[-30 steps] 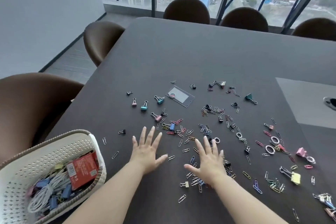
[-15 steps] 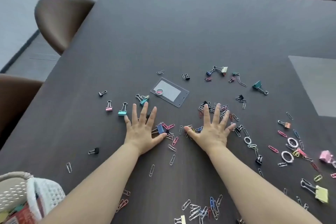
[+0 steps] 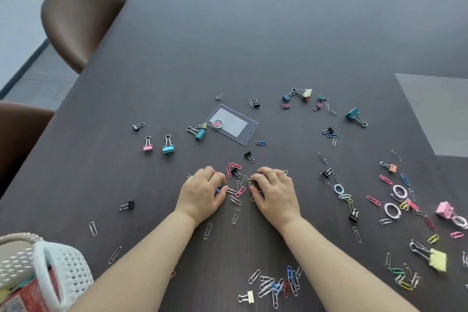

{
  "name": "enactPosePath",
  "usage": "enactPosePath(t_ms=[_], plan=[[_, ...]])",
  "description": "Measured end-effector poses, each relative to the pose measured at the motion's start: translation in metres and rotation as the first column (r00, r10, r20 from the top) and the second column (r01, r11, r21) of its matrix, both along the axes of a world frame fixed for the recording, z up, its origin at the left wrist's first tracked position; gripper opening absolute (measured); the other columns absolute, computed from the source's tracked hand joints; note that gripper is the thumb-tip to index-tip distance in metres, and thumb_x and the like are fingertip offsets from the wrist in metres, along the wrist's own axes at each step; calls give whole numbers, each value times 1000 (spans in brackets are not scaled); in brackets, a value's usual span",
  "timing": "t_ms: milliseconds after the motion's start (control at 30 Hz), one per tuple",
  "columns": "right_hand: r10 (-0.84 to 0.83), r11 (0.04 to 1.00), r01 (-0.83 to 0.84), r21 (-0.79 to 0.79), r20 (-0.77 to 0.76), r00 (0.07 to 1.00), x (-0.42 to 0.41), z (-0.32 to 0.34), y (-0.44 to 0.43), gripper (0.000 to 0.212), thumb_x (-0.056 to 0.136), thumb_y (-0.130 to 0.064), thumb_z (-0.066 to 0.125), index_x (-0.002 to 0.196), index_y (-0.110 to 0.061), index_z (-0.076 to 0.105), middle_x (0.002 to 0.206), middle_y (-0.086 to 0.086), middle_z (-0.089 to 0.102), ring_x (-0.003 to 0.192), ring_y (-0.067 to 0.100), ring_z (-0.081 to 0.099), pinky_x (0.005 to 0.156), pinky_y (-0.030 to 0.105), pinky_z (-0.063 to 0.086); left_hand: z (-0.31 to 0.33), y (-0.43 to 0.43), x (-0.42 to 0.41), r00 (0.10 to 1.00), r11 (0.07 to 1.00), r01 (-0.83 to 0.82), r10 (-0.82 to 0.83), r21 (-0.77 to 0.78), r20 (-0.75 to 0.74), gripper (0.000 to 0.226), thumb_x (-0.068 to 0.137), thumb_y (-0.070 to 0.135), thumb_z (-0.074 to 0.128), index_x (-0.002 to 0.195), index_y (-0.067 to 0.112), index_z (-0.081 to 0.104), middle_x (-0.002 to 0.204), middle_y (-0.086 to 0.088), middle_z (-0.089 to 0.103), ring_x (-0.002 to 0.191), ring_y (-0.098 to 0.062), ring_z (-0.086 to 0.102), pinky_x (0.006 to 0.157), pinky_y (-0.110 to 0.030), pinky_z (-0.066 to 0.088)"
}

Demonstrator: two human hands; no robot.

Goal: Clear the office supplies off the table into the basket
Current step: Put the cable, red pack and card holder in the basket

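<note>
Dark worktop (image 3: 253, 33) in a meeting room, brown chairs (image 3: 78, 23) round the edges. Closest in, at the near-left corner, is the white basket (image 3: 65, 266). It's chopped off by the frame, so no idea how full it is; I can just see a bit of red packaging (image 3: 27, 294) inside. Also near, roughly centre, is a loose heap of paper clips (image 3: 276, 284).

Mid-worktop, the left hand (image 3: 202, 194) and right hand (image 3: 274, 194) sit side by side, each grip curled down and bunched on a clump of clips, with a few loose ones in the gap between. How much each one really has is hidden under the fingers.

The bit that matters, I reckon: the basket lies near and left of both hands, with the left hand closer.

Further out are a clear badge holder (image 3: 233, 124) and binder clips (image 3: 168, 145), with lots more scattered off to the right.
</note>
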State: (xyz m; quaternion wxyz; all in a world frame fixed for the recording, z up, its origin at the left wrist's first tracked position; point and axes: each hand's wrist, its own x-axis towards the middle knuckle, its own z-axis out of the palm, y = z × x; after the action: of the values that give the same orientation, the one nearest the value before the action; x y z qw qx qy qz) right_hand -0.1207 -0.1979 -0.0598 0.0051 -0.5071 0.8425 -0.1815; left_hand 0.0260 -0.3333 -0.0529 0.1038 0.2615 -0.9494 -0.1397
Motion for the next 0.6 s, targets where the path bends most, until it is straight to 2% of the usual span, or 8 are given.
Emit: enactPosePath(t_ms=[133,200,267,333,400,500,533,600], plan=[[-24,997,21,-68,-34,999,10,2,20,25,84,-42,46,83,-25,64,95,-6,63,88,17,48,77,32,36,4,11,8,1000,1000,3,-4,-24,-29,29,79,42,43,78,18,59,76,0,56,65,-21,55,52,-32,50],[-74,989,76,-128,20,997,9,9,27,29,84,-45,44,89,-24,64,104,-3,64,98,18,46,84,33,32,6,12,11,1000,996,-5,4,-92,-16,36,78,49,41,93,20,58,93,-1,56,82,-21,53,67,-35,50],[-128,983,133,-124,46,991,9,14,36,39,81,-53,43,100,-24,61,116,1,61,109,20,41,91,35,27,7,15,16,998,991,40,-33,-128,57,53,77,57,38,117,23,48,121,-2,47,109,-24,44,91,-43,36],[-127,992,126,11,25,992,11,14,44,62,73,-68,41,119,-28,51,134,5,48,125,23,30,103,39,20,3,15,19,979,978,138,-110,-159,172,70,75,66,35,133,27,37,139,-3,32,129,-29,28,104,-54,23],[-85,967,75,244,29,996,13,12,49,88,65,-80,35,140,-34,25,154,2,18,138,25,4,113,46,4,2,13,18,938,964,212,-154,-163,310,80,73,74,29,141,32,23,149,-1,19,137,-34,13,101,-65,19],[-60,911,28,410,64,996,7,10,36,92,65,-83,22,143,-43,-5,156,-3,-14,140,24,-18,112,51,-8,4,3,3,891,974,212,-157,-84,426,82,71,79,13,139,43,-17,150,8,-24,138,-32,-22,104,-65,1],[-45,917,15,399,65,997,4,10,29,88,66,-81,20,143,-44,-1,156,-2,-11,141,24,-14,113,51,-6,5,-1,-3,872,980,194,-149,-50,466,82,69,79,8,136,44,-23,149,9,-28,137,-31,-25,106,-62,-2],[-36,956,21,292,45,998,-3,8,16,74,73,-73,25,139,-41,29,153,4,21,137,24,9,112,52,17,5,-6,-15,875,977,205,-157,-57,457,80,71,77,8,142,42,-8,155,4,-7,140,-31,-7,111,-54,4]])
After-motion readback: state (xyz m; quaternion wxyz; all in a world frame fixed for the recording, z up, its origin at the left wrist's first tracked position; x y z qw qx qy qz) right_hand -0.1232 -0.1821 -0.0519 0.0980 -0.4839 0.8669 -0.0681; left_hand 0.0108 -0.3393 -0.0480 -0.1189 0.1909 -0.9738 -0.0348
